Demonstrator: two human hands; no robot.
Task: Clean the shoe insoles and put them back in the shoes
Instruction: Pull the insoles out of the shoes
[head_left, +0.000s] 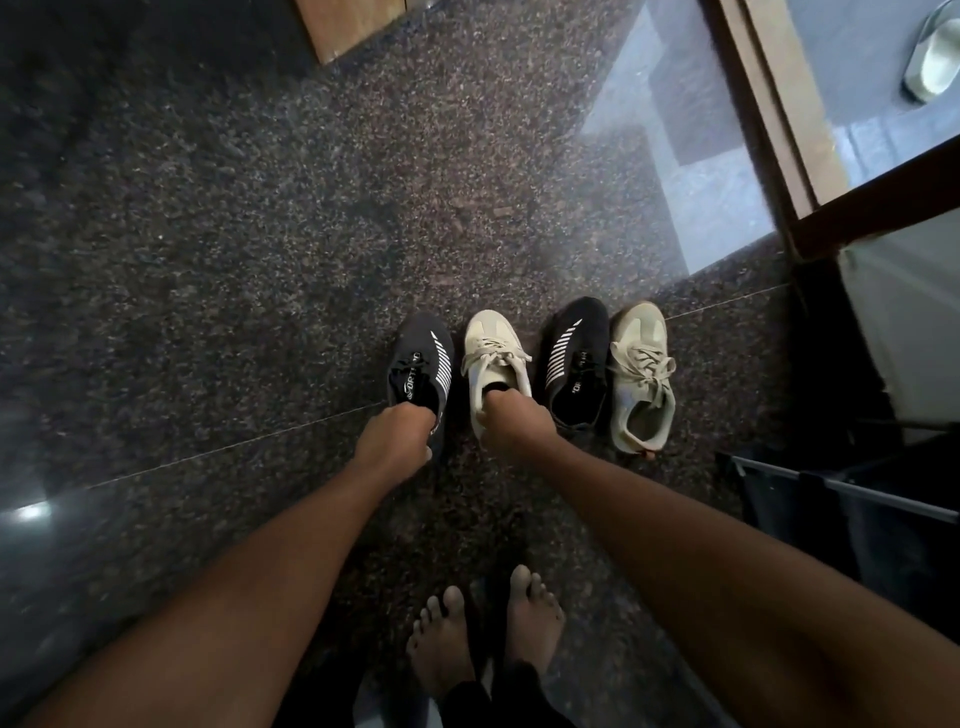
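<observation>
Four shoes, two black (422, 364) (575, 358) and two cream (497, 358) (640, 374), stand side by side, toes far, on the speckled floor (208, 260); the left hand (395, 441) grips the leftmost black heel, the right hand (511, 423) the neighbouring cream heel.

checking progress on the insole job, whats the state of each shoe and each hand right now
left black shoe: on floor, left hand gripping its heel
left cream shoe: laced, right hand reaching into its opening
right black shoe: on floor, untouched
right cream shoe: laced, untouched
insoles: none visible outside the shoes
</observation>
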